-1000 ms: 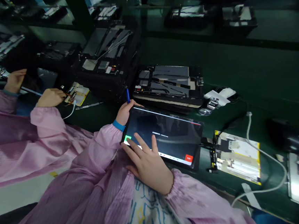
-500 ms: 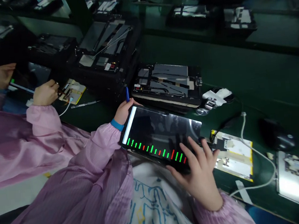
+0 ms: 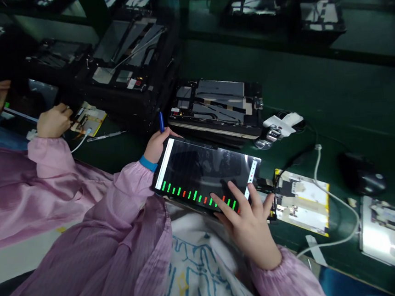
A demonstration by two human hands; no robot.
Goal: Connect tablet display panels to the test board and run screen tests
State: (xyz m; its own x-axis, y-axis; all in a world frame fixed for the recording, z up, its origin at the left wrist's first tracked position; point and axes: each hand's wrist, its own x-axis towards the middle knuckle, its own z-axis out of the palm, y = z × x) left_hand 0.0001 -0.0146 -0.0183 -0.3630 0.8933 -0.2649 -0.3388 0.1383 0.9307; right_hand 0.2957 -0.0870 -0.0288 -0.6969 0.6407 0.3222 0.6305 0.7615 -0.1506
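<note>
A tablet screen [image 3: 195,166], lit with a row of green and red marks along its near edge, is tilted in front of me. My left hand [image 3: 156,147] grips its left end, and a blue pen [image 3: 161,122] sticks up from the same hand. Over the right part of the screen my right hand [image 3: 252,226] has its fingers spread, the index fingertip at the coloured marks. Whether that fingertip touches the glass I cannot tell. A dark cable runs from the screen's right end towards a white board with yellow edges [image 3: 304,207].
Behind the screen lies a stack of opened tablets [image 3: 221,102], with a taller stack [image 3: 130,52] to its left. A black mouse [image 3: 364,175], a white cable [image 3: 340,200] and a silver panel [image 3: 388,232] are at right. A co-worker's hands [image 3: 55,121] work at left.
My right hand has moved left across the screen, its index finger now among the coloured marks. A white strip with small icons now shows at the screen's right end. The view has shifted slightly.
</note>
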